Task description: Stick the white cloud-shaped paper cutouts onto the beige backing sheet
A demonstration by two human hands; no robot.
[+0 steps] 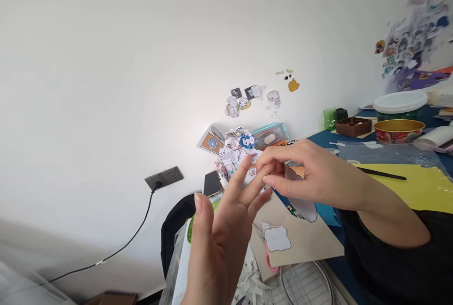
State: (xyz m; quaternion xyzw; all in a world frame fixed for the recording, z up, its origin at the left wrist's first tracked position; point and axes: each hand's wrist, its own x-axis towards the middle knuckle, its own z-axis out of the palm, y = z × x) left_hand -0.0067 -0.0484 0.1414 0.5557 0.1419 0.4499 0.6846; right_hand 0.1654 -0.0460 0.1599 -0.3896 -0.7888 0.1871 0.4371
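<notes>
Eared white cutout, just one, lies near two touching hands.

Right hand touching spread left hand, white cutout on beige board, black plug in wall socket

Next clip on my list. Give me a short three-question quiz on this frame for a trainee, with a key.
1. What is the right hand touching?
2. True or false: the black cable is plugged into the wall socket.
3. Fill in the colour: the black stick lies on a ____ sheet.

Key:
1. The fingers of the left hand.
2. True.
3. Yellow.
</notes>
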